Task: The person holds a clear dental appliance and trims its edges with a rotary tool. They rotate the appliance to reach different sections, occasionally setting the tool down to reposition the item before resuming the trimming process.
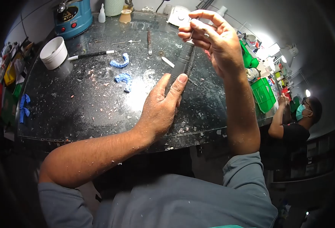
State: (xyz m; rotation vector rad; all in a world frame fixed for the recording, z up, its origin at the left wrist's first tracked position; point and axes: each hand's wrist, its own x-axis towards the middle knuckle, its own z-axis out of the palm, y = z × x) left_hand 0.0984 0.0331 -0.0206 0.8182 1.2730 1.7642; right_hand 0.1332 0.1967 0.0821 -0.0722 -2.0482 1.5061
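My left hand (163, 103) is closed around the lower part of a black handpiece (182, 59), thumb along its side. The handpiece points away from me, up toward my right hand (215, 38). With thumb and fingers, my right hand pinches a thin metal bur (191, 35) at the handpiece's pale tip; its exact seating is too small to tell. Two blue arch-shaped pieces, an upper one (120, 61) and a lower one (124, 81), lie on the dark bench (87, 117) left of the handpiece. A small white pointed piece (168, 62) lies beside it.
Also on the bench are a white bowl (54, 54), a black-and-white pen (91, 55), a brown-handled tool (149, 42) and a blue machine (73, 19). Shavings are scattered around. A green basket (263, 95) and a masked co-worker (294, 119) are at the right.
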